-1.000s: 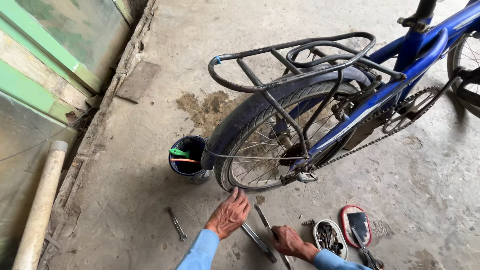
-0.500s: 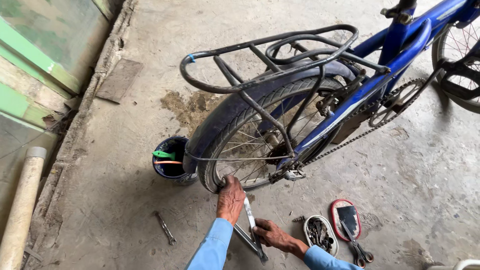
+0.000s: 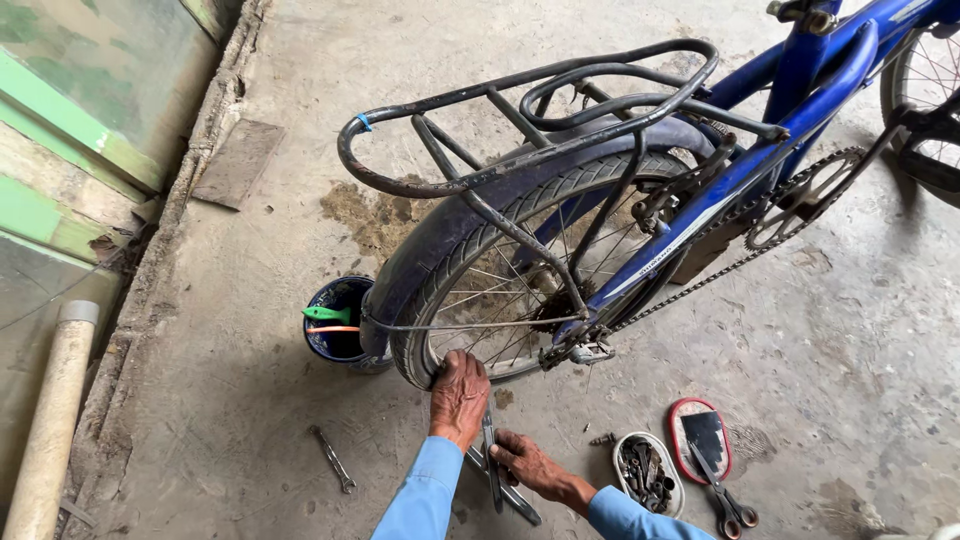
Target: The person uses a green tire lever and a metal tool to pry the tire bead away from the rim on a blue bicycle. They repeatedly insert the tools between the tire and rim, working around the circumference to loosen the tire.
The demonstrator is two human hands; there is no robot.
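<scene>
Left hand (image 3: 459,395) clenched on the rear tyre (image 3: 470,300) low on the standing blue bicycle (image 3: 800,110), right hand (image 3: 522,462) grasping a flat metal tyre lever (image 3: 490,455) beside it, tyre seemingly still seated, removal barely begun.

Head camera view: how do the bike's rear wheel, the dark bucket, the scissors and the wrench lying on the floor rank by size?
1. Rear wheel, clearly largest.
2. Bucket.
3. Scissors and wrench look about alike; I would not rank them.
</scene>
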